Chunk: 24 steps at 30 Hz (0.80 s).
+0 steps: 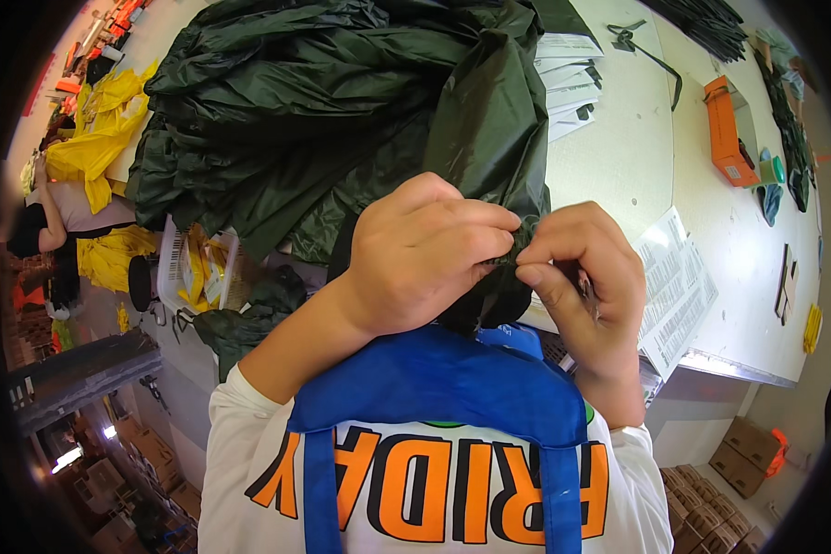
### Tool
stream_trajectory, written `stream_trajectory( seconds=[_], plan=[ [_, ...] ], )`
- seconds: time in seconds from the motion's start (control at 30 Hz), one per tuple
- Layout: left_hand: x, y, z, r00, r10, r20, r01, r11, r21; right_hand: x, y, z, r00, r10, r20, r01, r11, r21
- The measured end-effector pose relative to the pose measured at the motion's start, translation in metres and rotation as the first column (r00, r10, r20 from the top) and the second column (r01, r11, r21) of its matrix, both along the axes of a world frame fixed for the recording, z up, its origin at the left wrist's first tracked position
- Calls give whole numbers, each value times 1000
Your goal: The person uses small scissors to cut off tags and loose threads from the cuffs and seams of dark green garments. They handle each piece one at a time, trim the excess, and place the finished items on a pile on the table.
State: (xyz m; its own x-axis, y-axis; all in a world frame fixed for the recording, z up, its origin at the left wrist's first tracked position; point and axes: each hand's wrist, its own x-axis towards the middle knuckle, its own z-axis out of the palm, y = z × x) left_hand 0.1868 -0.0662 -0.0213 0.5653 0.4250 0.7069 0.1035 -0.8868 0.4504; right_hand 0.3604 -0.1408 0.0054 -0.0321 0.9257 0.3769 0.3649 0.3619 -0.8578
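We see the left hand (425, 251) and right hand (589, 277) pinching the green cloth (485, 111) side by side, probably to steady one small section; its bulk lies heaped beyond them on the table (614, 171), which presumably bears the weight.

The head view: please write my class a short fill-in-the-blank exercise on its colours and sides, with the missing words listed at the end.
1. The left hand and right hand touch cloth coloured dark ____.
2. The person's apron is ____.
3. The orange box lies on the ____ side of the picture.
4. The white basket holds things coloured ____.

Missing words: green; blue; right; yellow.
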Motion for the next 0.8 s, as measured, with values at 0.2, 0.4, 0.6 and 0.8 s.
stream_trajectory(
  seconds=[0.2,0.4,0.6,0.8],
  plan=[
    [-5,0,-2,997,-5,71,6,1000,-4,7,-4,-15,726,-72,-684,-185,937,-295],
    [-8,1,-6,995,16,104,-16,1000,4,17,-18,-29,927,-73,-368,-36,959,-280],
    [-6,0,-8,996,3,91,-4,1000,13,10,-22,-19,987,-125,-102,97,965,-243],
    [-6,0,-8,998,-7,67,7,1000,-4,10,-17,-15,991,-95,-96,71,971,-229]
  ],
)
